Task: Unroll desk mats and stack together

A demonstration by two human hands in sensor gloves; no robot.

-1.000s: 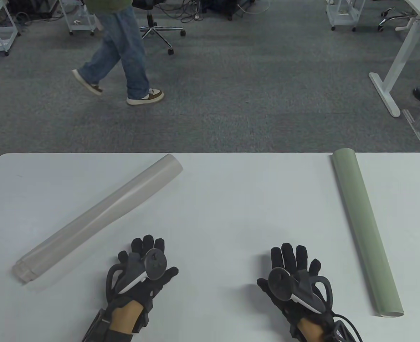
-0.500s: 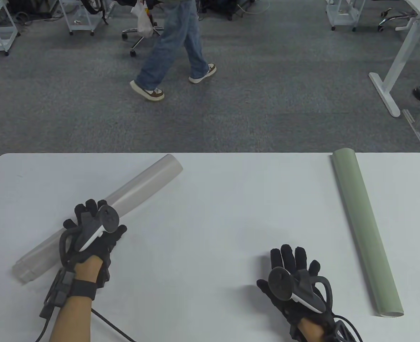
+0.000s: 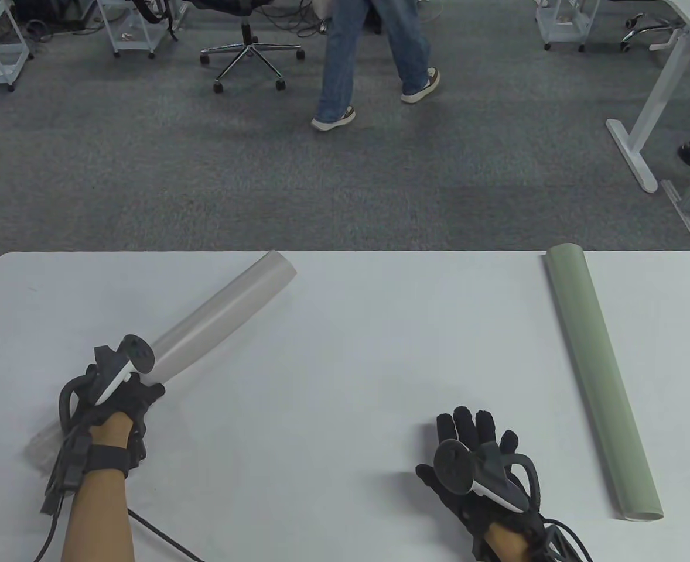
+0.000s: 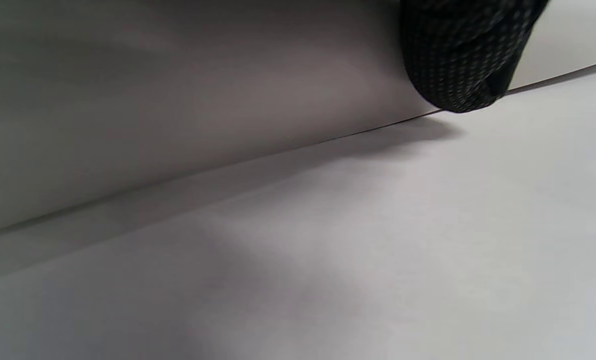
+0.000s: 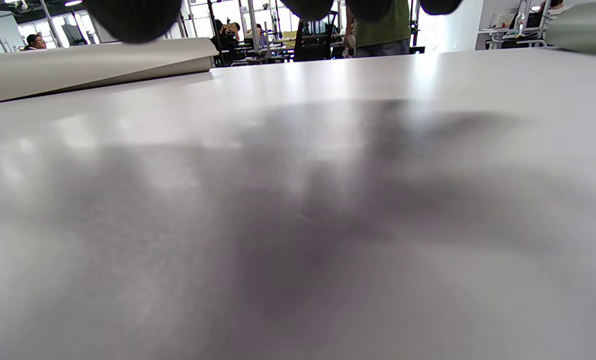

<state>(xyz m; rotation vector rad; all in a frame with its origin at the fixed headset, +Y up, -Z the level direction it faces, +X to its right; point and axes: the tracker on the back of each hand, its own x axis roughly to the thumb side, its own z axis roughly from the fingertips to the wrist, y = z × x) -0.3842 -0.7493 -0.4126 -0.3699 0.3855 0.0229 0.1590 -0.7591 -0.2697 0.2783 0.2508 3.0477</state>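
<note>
A grey rolled desk mat [image 3: 222, 310] lies slantwise on the left of the white table [image 3: 368, 328]. My left hand [image 3: 116, 389] reaches over its near half and grips it; the fingers are hidden behind the tracker. In the left wrist view the grey roll [image 4: 178, 100] fills the top left and one gloved fingertip [image 4: 463, 70] touches it. A green rolled desk mat [image 3: 600, 380] lies along the right side, apart from both hands. My right hand [image 3: 474, 436] is low over the table near the front edge, fingers spread, holding nothing.
Beyond the table's far edge a person [image 3: 374, 58] walks across the carpet, near an office chair [image 3: 245, 50]. A white desk leg [image 3: 644, 129] stands at the right. A cable [image 3: 157, 530] trails from my left wrist.
My left hand moved from the front middle to the grey roll and took hold of it; the roll has shifted slightly. My right hand barely moved. The person walked to the right.
</note>
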